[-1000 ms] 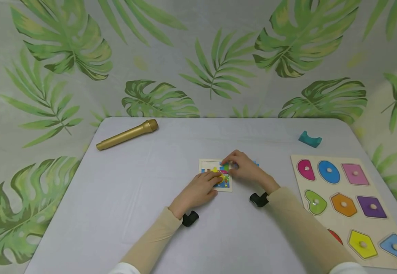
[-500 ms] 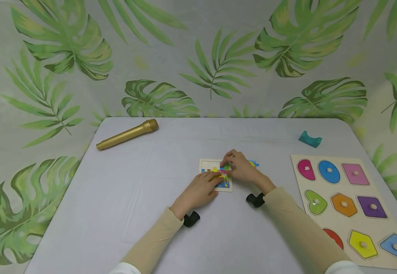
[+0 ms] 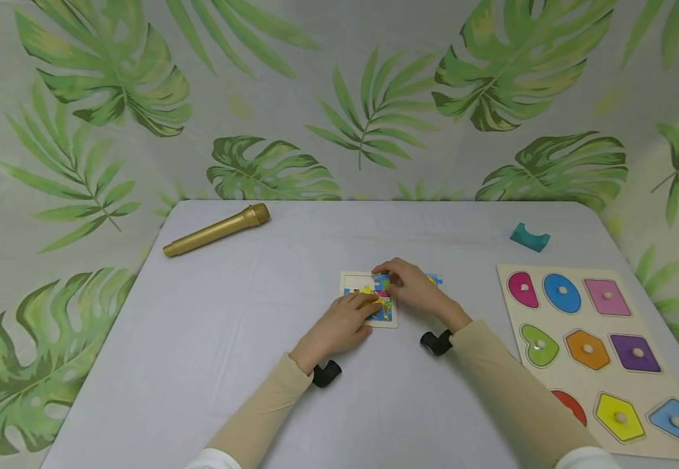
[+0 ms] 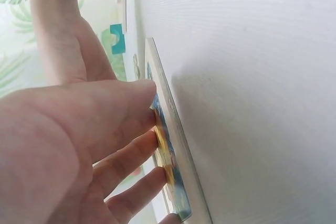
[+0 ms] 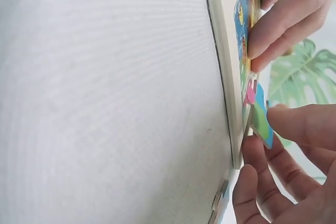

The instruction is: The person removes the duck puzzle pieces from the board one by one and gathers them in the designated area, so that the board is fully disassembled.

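A small wooden jigsaw puzzle (image 3: 367, 324) lies mid-table in the head view, its tray partly filled with colourful pieces. Over its lower left part rests my left hand (image 3: 339, 326); the fingertips touch the pieces, with fingers fairly straight in the left wrist view. At the tray's upper right, my right hand (image 3: 416, 290) pinches a blue and green puzzle piece (image 5: 261, 119) between thumb and fingers. In the right wrist view that piece is tilted, with one edge raised above the tray. Another blue and yellow puzzle piece (image 3: 435, 279) lies on the table, partly hidden behind my right hand.
A gold microphone (image 3: 216, 230) lies at the back left. At the back right is a teal curved block (image 3: 530, 238). A wooden peg board (image 3: 556, 312) with coloured knobbed shapes fills the right side, partly under my right forearm. A leaf-patterned cloth (image 3: 375, 98) hangs behind the table.
My right hand has shifted slightly left over the tray's upper right, carrying the blue and green puzzle piece, and its fingers have changed position. My left hand stays in place.
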`<state>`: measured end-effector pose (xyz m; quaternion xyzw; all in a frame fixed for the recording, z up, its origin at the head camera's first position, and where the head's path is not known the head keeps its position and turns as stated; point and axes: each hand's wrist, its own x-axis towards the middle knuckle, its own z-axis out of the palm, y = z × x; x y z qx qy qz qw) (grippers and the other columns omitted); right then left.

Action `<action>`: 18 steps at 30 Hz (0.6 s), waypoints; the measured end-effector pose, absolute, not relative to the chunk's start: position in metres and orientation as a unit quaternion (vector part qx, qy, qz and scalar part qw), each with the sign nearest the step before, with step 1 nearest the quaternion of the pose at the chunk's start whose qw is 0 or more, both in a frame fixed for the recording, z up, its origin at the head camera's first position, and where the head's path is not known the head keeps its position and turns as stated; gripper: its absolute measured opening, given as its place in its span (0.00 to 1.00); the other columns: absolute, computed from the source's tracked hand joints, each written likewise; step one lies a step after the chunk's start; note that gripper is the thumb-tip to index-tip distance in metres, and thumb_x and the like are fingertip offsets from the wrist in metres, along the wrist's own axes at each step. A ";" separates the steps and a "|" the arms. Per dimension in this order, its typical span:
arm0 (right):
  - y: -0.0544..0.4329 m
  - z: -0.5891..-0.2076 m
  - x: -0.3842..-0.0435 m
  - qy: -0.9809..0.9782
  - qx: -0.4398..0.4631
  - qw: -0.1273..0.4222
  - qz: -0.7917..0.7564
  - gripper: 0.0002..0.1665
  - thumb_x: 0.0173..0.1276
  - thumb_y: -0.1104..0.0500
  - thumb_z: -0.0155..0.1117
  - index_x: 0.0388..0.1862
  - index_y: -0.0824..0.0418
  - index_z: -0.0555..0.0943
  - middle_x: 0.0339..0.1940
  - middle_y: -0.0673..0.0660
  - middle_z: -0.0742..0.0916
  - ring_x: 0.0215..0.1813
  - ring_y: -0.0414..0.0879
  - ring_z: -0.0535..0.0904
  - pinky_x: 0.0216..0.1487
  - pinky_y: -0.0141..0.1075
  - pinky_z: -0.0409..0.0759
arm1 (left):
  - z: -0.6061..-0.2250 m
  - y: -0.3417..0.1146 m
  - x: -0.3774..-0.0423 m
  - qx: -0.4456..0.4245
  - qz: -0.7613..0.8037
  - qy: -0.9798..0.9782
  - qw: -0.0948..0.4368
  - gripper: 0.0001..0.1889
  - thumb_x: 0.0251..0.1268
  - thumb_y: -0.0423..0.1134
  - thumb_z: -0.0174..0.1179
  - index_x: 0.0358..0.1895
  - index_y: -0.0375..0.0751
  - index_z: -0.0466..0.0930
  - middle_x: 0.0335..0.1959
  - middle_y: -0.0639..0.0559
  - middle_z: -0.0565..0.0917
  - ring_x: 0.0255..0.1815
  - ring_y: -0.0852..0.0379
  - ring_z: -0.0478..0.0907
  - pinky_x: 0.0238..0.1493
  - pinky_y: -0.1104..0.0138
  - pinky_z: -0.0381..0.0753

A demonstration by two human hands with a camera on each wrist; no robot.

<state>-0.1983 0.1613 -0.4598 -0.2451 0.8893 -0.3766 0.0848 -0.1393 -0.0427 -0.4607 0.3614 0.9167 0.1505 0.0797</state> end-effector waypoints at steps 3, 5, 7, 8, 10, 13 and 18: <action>0.160 -0.461 -0.201 0.892 -0.238 0.082 -0.376 0.18 0.63 0.72 0.57 0.52 0.63 0.79 0.47 0.58 0.81 0.42 0.49 0.74 0.45 0.42 0.74 | -0.461 -0.043 -0.140 0.361 0.157 0.915 0.083 0.24 0.70 0.40 0.57 0.67 0.40 0.70 0.68 0.47 0.67 0.71 0.45 0.58 0.69 0.53 0.56; 0.159 -0.462 -0.202 0.893 -0.234 0.081 -0.377 0.17 0.63 0.73 0.57 0.49 0.62 0.80 0.46 0.58 0.81 0.42 0.50 0.75 0.46 0.43 0.74 | -0.460 -0.043 -0.140 0.363 0.162 0.914 0.085 0.24 0.70 0.40 0.57 0.67 0.40 0.70 0.68 0.46 0.67 0.71 0.45 0.58 0.69 0.53 0.57; 0.158 -0.463 -0.204 0.893 -0.228 0.080 -0.380 0.16 0.63 0.73 0.56 0.47 0.61 0.80 0.45 0.58 0.82 0.42 0.50 0.75 0.47 0.43 0.75 | -0.460 -0.043 -0.140 0.364 0.167 0.912 0.087 0.24 0.70 0.39 0.57 0.67 0.39 0.70 0.68 0.46 0.67 0.70 0.45 0.59 0.69 0.53 0.57; 0.158 -0.463 -0.204 0.892 -0.224 0.082 -0.385 0.16 0.63 0.73 0.56 0.47 0.61 0.80 0.44 0.58 0.82 0.42 0.51 0.75 0.46 0.43 0.75 | -0.459 -0.043 -0.140 0.364 0.169 0.912 0.087 0.23 0.69 0.39 0.57 0.66 0.39 0.70 0.68 0.46 0.67 0.70 0.45 0.59 0.69 0.53 0.58; 0.160 -0.463 -0.206 0.888 -0.212 0.084 -0.399 0.15 0.63 0.73 0.57 0.46 0.60 0.80 0.42 0.59 0.82 0.40 0.51 0.76 0.43 0.42 0.76 | -0.459 -0.043 -0.141 0.363 0.171 0.912 0.089 0.23 0.69 0.38 0.57 0.66 0.39 0.71 0.68 0.46 0.67 0.70 0.45 0.59 0.69 0.53 0.58; 0.168 -0.461 -0.208 0.880 -0.189 0.089 -0.427 0.16 0.62 0.73 0.57 0.46 0.62 0.80 0.41 0.60 0.81 0.37 0.51 0.75 0.36 0.39 0.76 | -0.458 -0.043 -0.141 0.361 0.174 0.912 0.093 0.23 0.70 0.38 0.57 0.66 0.39 0.71 0.68 0.46 0.67 0.70 0.46 0.59 0.69 0.54 0.57; 0.192 -0.457 -0.212 0.865 -0.154 0.109 -0.466 0.15 0.63 0.72 0.57 0.49 0.66 0.79 0.42 0.63 0.80 0.36 0.51 0.74 0.33 0.37 0.76 | -0.458 -0.044 -0.141 0.359 0.176 0.912 0.094 0.23 0.70 0.38 0.57 0.66 0.39 0.70 0.68 0.46 0.67 0.70 0.45 0.59 0.70 0.54 0.56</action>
